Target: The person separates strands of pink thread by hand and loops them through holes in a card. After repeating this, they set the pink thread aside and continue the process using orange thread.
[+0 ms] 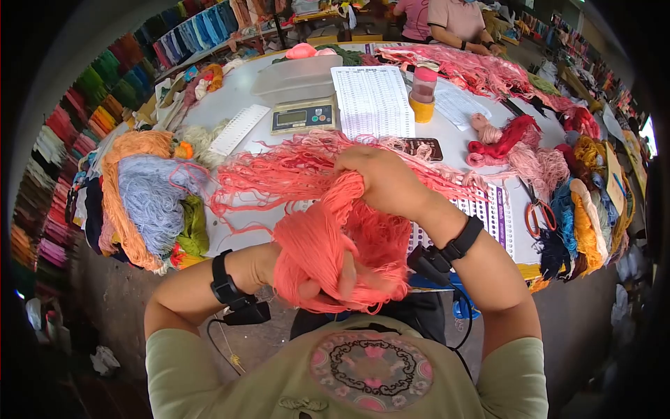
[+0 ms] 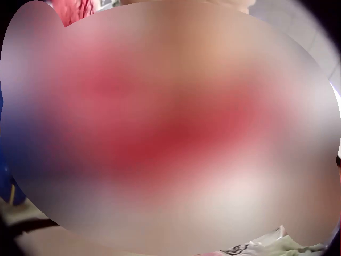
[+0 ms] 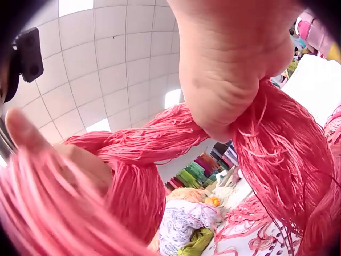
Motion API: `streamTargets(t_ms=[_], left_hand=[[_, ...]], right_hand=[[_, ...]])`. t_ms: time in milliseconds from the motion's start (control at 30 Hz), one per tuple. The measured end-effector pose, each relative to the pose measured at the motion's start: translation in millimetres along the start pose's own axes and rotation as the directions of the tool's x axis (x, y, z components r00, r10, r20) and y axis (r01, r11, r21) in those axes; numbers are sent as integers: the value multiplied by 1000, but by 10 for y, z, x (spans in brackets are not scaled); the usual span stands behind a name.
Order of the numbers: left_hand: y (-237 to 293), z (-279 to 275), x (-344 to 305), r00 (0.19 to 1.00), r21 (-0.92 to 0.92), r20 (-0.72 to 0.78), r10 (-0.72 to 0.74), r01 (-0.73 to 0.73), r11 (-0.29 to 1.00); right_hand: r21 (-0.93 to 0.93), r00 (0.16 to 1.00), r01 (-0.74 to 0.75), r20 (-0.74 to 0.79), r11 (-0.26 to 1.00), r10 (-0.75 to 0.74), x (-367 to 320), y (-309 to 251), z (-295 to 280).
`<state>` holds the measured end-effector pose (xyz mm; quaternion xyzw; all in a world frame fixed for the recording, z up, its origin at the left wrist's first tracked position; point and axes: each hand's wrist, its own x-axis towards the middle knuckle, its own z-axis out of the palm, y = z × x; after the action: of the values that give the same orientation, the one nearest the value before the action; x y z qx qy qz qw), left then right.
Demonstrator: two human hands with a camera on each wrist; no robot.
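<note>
A thick coral-pink skein of yarn (image 1: 314, 244) hangs between the two hands in front of the chest. My right hand (image 1: 384, 183) grips a twisted part of it at the top, and in the right wrist view its fingers (image 3: 224, 101) bend down over the strands. The left hand (image 1: 345, 276) is lower, mostly covered by the yarn, with some fingers showing among the loops. In the right wrist view the left thumb (image 3: 26, 130) sticks up beside strands draped over that hand. More loose coral yarn (image 1: 272, 174) lies behind on the table. The left wrist view is almost wholly blurred.
A digital scale (image 1: 302, 117), a printed sheet (image 1: 373, 101) and a pink-lidded jar (image 1: 424, 82) stand on the white table. Yarn piles lie left (image 1: 153, 202) and right (image 1: 590, 216). Red-handled scissors (image 1: 541, 216) lie at right. Another person (image 1: 457, 24) is across the table.
</note>
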<state>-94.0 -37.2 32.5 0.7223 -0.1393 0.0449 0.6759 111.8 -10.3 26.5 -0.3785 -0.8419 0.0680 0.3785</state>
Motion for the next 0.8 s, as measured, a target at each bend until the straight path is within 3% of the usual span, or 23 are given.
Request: streamTargets(t_ms=[67, 100, 133, 167, 200, 233, 267, 300, 367, 400, 467, 500, 567, 600, 633, 667, 700, 733, 767, 800], left_hand=[[-242, -32, -19, 981, -502, -58, 185, -188, 844], [-188, -59, -17, 980, -502, -56, 191, -193, 843], [-78, -113, -23, 983, -352, -176, -54, -11, 936], [-15, -154, -26, 906, -220, -327, -267, 202, 954], [-56, -176, -28, 911, -214, -323, -258, 195, 957], [-138, -198, -27, 757, -295, -556, -344, 208, 933], [-193, -220, 4, 544, -375, -728, -417, 194, 907], [-200, -246, 33, 575, -366, -710, -405, 190, 911], [-218, -295, 117, 400, 11, -884, -242, 536, 844], [-201, -274, 225, 446, 30, -862, -241, 519, 854], [-85, -206, 374, 494, 194, -831, -257, 690, 697], [-64, -221, 375, 521, 213, -815, -252, 676, 706], [-26, -250, 360, 651, 593, -720, -239, 757, 275], [54, -218, 397, 662, 602, -711, -237, 748, 281], [183, -161, 416, 863, 856, -505, 10, 499, 137], [312, -102, 431, 959, 973, -195, 206, 216, -85], [436, -58, 404, 958, 974, -192, 211, 213, -82], [567, -19, 335, 955, 981, -42, 294, 95, -171], [688, 28, 295, 924, 963, 111, 366, -9, -270], [826, 106, 279, 921, 964, 107, 374, -3, -267]], right_hand=[[5, 1000, -15, -11, 1000, 15, -31, -31, -74], [166, 973, -231, 52, 959, 225, -52, -146, -168], [302, 900, -437, 144, 847, 412, -81, -211, -232], [292, 900, -437, 142, 851, 413, -122, -189, -245], [491, 869, -490, 209, 720, 449, -154, -166, -260], [657, 839, -521, 276, 546, 469, -181, -164, -294], [614, 868, -483, 245, 625, 431, -214, -204, -317], [557, 892, -447, 212, 700, 400, -216, -320, -333], [128, 972, -216, -63, 968, 226, -279, -418, -91], [92, 893, -451, 47, 888, 448, -230, -577, -150], [40, 826, -563, 36, 825, 562, -210, -544, -263], [22, 817, -576, 15, 817, 576, -228, -466, -317], [104, 802, -596, 29, 796, 596, -306, -198, -363], [96, 797, -602, 21, 792, 603, -359, -97, -394], [175, 811, -582, 63, 794, 581, -435, 0, -426], [252, 827, -560, 105, 789, 552, -528, 115, -444], [415, 973, -182, -56, 891, 225, -692, 259, -380], [413, 972, -185, -56, 891, 228, -825, 301, -345], [231, 974, -169, -107, 958, 197, -946, 333, -345], [40, 977, -153, -146, 987, 157, -1052, 350, -392]])
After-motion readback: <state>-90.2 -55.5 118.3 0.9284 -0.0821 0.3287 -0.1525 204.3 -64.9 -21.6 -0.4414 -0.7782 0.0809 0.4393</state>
